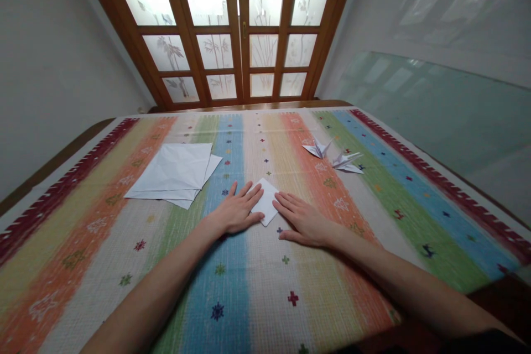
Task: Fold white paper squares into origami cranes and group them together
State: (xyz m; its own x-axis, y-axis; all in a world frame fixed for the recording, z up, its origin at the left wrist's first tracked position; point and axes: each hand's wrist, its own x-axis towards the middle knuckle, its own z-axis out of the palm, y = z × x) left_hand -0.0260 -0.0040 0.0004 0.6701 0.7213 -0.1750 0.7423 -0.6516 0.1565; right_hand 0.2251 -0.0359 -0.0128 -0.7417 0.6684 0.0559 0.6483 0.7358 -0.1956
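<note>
A small folded white paper (266,201) lies on the striped tablecloth (257,287) in front of me. My left hand (238,211) rests flat on its left edge with the fingers stretched out. My right hand (304,221) lies flat beside the paper's right edge, fingertips touching it. Neither hand grips anything.
A stack of white paper sheets (176,175) lies to the left. Two folded paper cranes (317,149) (346,162) sit at the right rear. Behind the table stands a wooden door with frosted glass panes (240,27). White walls are on both sides.
</note>
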